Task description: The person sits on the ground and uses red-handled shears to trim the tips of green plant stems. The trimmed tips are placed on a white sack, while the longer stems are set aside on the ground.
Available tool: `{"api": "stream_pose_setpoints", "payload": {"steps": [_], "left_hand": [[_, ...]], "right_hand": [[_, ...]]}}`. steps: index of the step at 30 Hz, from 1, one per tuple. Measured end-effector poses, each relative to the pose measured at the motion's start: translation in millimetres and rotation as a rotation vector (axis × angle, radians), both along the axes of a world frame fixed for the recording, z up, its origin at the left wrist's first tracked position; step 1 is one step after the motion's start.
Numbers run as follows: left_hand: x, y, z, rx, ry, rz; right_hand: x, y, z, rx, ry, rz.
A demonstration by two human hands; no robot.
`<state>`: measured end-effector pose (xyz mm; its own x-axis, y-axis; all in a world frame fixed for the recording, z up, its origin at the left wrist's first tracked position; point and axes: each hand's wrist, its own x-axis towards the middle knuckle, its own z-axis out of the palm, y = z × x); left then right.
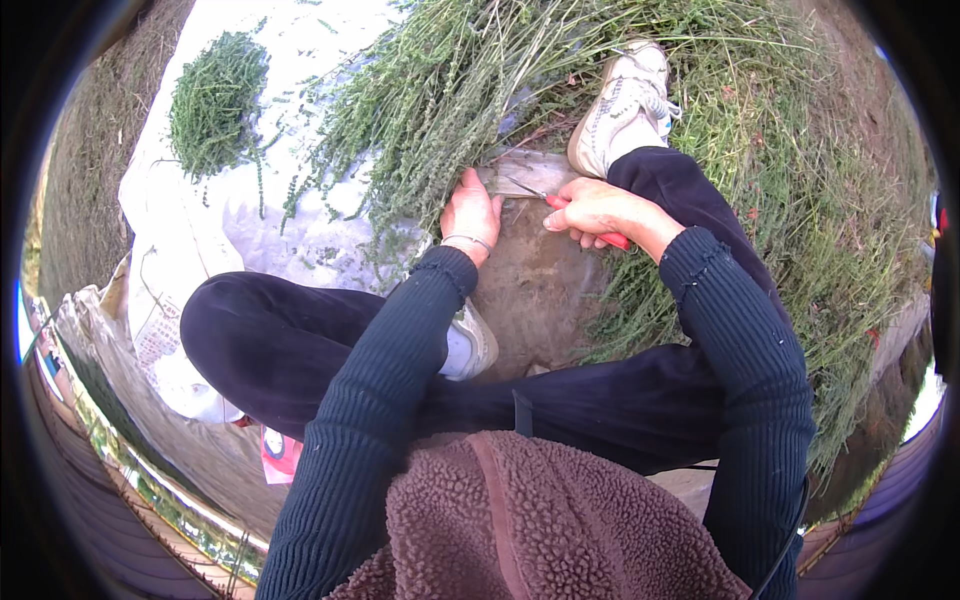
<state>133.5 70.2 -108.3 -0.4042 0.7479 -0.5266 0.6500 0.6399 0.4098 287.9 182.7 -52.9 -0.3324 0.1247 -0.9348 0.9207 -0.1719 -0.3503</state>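
My right hand (611, 210) is wrapped around a pair of red-handled snips (556, 201). Their thin metal blades point left, towards my left hand (471, 214). That hand rests against the lower edge of a heap of cut green stems (442, 112) with small seed heads or leaves. Its fingers are partly hidden, and I cannot tell whether a stem is held. Beneath the blades lies a pale flat strip (529, 171), perhaps wood or plastic, on brown ground (544, 277).
A white sheet (300, 232) spreads at the left, bearing a small pile of green sprigs (217, 105) and scattered bits. More cut stems (810, 187) cover the right side. My white shoe (626, 105) stands among them. A pink packet (279, 454) lies by my left knee.
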Motion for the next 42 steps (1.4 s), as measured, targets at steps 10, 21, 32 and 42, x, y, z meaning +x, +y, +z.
{"api": "stream_pose_setpoints", "payload": {"steps": [10, 21, 32, 42], "left_hand": [[-9.9, -4.5, -7.9, 0.132, -0.034, -0.016], [-3.9, -9.2, -12.3, 0.077, -0.633, 0.416], [31.9, 116.7, -15.5, 0.322, -0.135, 0.128], [24.6, 123.7, -24.9, 0.367, -0.162, -0.006]], "right_hand": [[-11.5, -0.8, 0.5, -0.012, 0.026, 0.058], [-11.6, 7.1, 29.2, 0.029, -0.007, 0.095], [42.7, 46.9, 55.1, -0.230, -0.011, -0.640], [23.0, 48.9, 29.9, -0.242, -0.002, -0.726]]}}
